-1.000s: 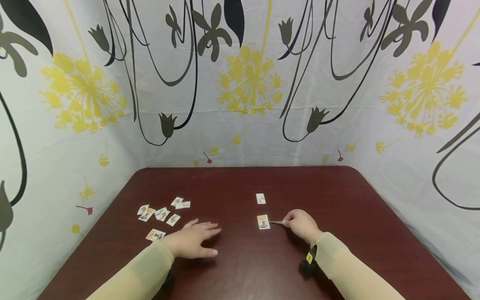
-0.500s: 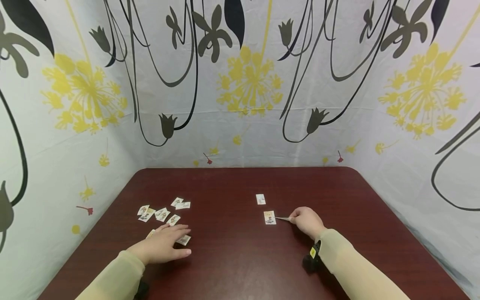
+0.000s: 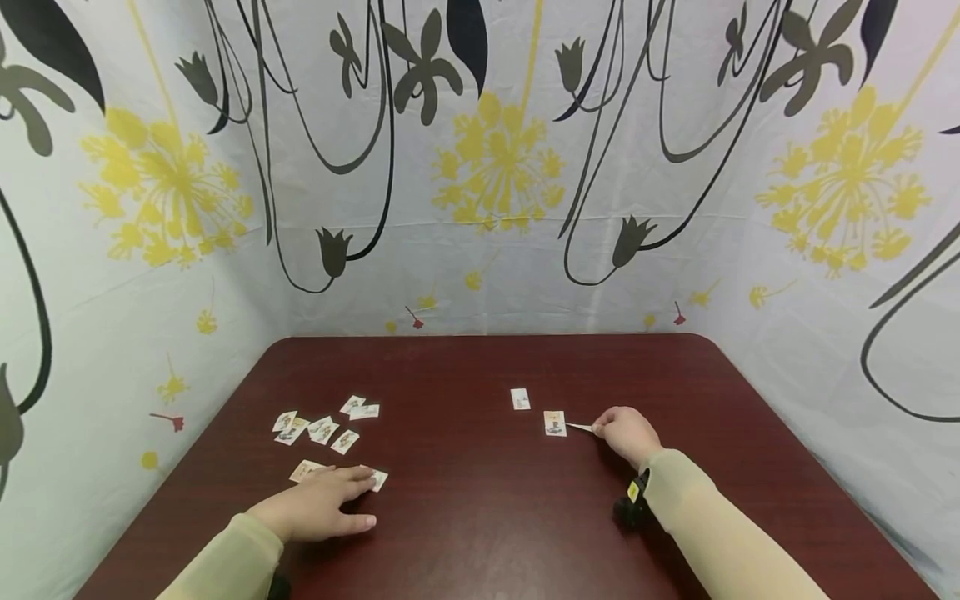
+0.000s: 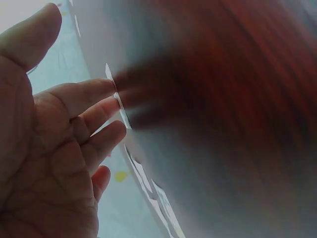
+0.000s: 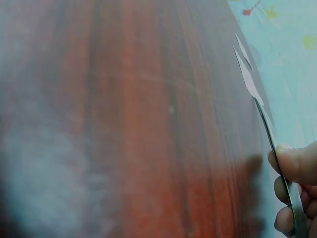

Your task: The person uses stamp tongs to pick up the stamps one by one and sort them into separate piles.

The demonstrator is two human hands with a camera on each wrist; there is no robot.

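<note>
My right hand (image 3: 628, 433) holds metal tweezers (image 5: 267, 129) between thumb and fingers. Their tips meet a small white picture card (image 3: 555, 423) on the right of the table; whether it is lifted cannot be told. Over at the left, my left hand (image 3: 318, 502) lies low with extended fingers, its fingertips touching a card (image 3: 380, 481) that they partly cover. In the left wrist view this card (image 4: 124, 115) appears edge-on at the fingertips. Just beyond the hand lies another card (image 3: 303, 470), partly hidden by it.
Several picture cards (image 3: 322, 430) lie scattered at the table's left, some overlapping. A single card (image 3: 520, 399) lies farther back, left of the tweezers' card. The dark red table (image 3: 465, 367) meets a patterned cloth (image 3: 495, 275) at its back and sides.
My right hand has moved right and away from me, with the card at the tweezers' tips. My left hand has moved left, and a card now shows under its fingertips.
</note>
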